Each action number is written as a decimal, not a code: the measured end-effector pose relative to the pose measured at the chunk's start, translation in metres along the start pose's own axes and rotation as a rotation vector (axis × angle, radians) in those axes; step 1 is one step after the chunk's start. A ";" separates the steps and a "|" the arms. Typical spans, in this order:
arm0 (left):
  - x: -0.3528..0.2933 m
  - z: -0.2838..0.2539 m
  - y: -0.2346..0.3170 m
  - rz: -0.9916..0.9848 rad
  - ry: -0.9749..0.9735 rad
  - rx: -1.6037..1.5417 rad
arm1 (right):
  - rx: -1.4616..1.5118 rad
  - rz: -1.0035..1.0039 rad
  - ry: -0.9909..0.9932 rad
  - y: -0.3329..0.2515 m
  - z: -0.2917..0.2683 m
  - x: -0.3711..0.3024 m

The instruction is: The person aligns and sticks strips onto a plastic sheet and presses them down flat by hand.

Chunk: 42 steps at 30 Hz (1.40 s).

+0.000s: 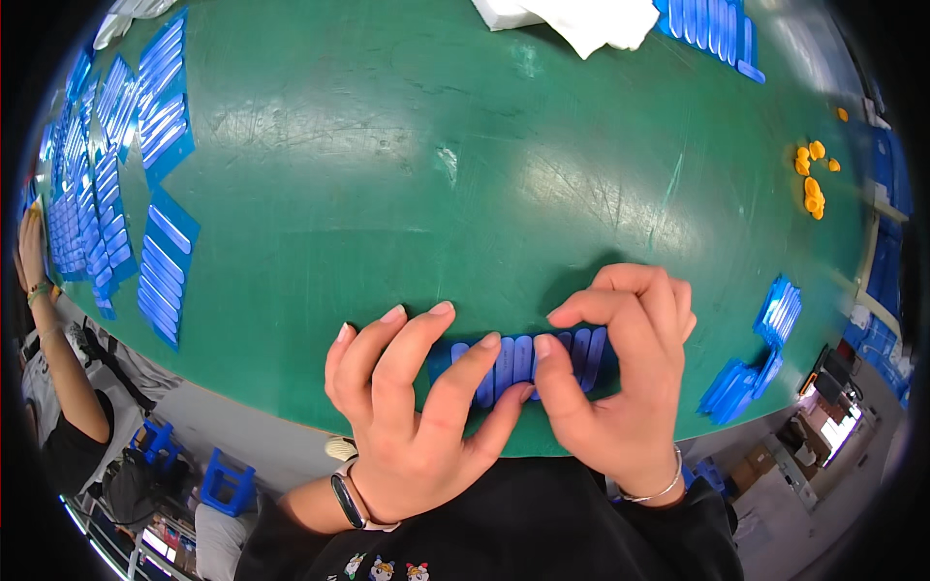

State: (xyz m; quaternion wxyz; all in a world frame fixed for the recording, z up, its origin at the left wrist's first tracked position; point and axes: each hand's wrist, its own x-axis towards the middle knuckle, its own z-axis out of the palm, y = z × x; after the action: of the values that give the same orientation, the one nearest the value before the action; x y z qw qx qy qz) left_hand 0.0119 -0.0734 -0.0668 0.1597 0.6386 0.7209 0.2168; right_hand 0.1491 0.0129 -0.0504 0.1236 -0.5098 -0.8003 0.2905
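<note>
A sheet of blue strips point(512, 363) lies at the table's near edge, its slim rounded strips side by side on a darker blue backing. My left hand point(412, 412) holds its left part, index fingertip on top of the strips and thumb at the near edge. The other left fingers are spread above the table. My right hand point(625, 378) is curled over the right part, thumb pressed on a middle strip and bent index finger just beyond the far edge. Both hands cover parts of the sheet.
Many blue strip sheets point(163, 271) lie along the left side of the green table point(339, 174). More blue strips point(736, 387) lie at right, below small orange pieces point(814, 194). White material point(591, 19) is at the far edge. Another person's arm point(63, 358) reaches in at left.
</note>
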 end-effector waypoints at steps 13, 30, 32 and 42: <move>0.002 0.002 -0.002 0.015 0.023 0.012 | -0.081 0.092 0.068 -0.010 0.015 -0.002; 0.003 0.002 -0.003 0.039 0.006 0.000 | -0.060 0.051 0.093 -0.003 0.015 -0.005; 0.004 -0.001 -0.002 0.031 -0.009 0.001 | -0.018 0.057 0.052 0.000 0.008 -0.004; 0.002 -0.007 0.003 -0.005 0.029 -0.149 | -0.077 0.156 0.076 -0.019 0.002 -0.008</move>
State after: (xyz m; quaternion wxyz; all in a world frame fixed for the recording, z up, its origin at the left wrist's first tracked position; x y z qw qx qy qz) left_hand 0.0103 -0.0716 -0.0591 0.1966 0.6198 0.7068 0.2786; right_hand 0.1376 -0.0013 -0.0401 0.1111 -0.5855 -0.7636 0.2486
